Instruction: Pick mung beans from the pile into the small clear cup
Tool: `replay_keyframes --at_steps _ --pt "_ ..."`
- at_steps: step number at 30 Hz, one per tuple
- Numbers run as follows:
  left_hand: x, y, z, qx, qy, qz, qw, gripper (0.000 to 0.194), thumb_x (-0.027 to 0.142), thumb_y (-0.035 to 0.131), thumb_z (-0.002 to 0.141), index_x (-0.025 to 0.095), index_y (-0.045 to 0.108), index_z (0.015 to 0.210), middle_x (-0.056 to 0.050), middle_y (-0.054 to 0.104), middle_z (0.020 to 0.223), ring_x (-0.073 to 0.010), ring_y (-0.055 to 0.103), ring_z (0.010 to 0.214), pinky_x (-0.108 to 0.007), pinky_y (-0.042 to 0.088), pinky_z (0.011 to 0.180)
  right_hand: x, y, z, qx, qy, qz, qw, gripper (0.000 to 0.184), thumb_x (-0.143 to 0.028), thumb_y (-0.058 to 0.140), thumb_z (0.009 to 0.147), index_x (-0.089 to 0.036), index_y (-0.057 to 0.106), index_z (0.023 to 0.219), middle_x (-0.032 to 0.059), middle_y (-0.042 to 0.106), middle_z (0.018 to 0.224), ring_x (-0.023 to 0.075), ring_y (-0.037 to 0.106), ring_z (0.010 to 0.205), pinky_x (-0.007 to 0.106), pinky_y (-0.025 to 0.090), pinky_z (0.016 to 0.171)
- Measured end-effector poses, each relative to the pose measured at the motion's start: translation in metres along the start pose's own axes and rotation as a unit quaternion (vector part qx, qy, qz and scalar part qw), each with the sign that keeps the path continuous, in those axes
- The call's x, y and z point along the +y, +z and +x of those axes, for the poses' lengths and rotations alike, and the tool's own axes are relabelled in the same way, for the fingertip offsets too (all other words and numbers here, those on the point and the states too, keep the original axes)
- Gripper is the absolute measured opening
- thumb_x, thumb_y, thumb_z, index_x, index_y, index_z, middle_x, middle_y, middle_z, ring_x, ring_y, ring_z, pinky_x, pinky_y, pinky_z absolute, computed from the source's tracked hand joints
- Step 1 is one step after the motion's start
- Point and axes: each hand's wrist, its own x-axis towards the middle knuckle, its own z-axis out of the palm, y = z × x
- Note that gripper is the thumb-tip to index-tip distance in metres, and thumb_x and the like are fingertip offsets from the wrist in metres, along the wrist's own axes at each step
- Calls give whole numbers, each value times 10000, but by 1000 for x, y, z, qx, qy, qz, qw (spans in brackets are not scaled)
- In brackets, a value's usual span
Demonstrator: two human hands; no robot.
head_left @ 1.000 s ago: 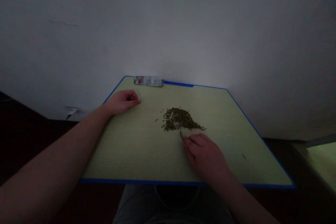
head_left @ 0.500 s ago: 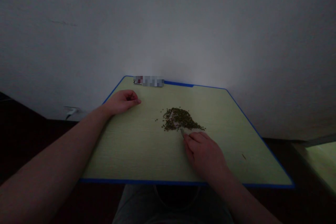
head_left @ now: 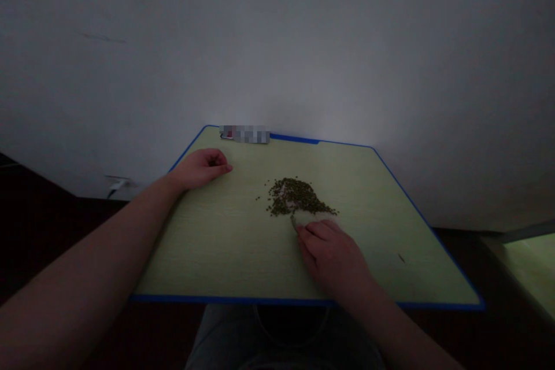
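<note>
Mung beans (head_left: 295, 196) lie beside the right hand (head_left: 332, 260), fingers (head_left: 316, 232) clenched on a grey tool (head_left: 293, 221); label (head_left: 245, 134) pixelated.

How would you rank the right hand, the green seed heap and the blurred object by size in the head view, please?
Right hand
Green seed heap
Blurred object
Nearness to the camera may exaggerate the hand.

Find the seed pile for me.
In the head view, the seed pile sits near the middle of the table, to the right of the left hand and just beyond the fingertips of the right hand.
</note>
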Motion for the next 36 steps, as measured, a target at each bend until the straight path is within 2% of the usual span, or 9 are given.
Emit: replay_keyframes --at_steps 6,15,23,29,36 --pt "1 -1 0 2 1 10 1000 276 445 643 706 185 550 703 23 498 618 -108 449 570 -252 364 549 3 1 4 -2 18 -5 1000 236 -139 500 923 -132 726 992 88 703 839 225 606 793 371 528 760" --pt "2 0 0 -1 -4 3 1000 254 417 650 708 179 559 713 26 498 620 -96 430 552 -249 354 536 7 1 8 3 15 30 999 232 -135 522 917 -100 713 1044 98 713 884 224 617 841 369 529 810" --pt "3 0 -1 0 -6 -7 1000 258 418 657 701 181 552 706 21 505 626 -99 442 568 -247 355 536 2 -3 2 -1 -8 42 999 232 -154 516 920 -104 721 1016 101 706 846 226 607 799 366 537 756" --pt "4 0 -1 2 -11 -8 1000 253 421 655 694 186 559 706 30 487 598 -95 422 541 -244 343 520 4 -4 0 -6 14 48 999 248 -162 501 925 -137 725 1029 95 715 876 223 621 822 373 537 788" --pt "3 0 -1 0 -8 -5 1000 260 424 652 697 182 560 711 22 501 622 -103 441 560 -250 350 530 10 -2 7 -1 20 47 999 230 -147 518 915 -114 722 1016 100 715 908 228 628 844 373 535 803"
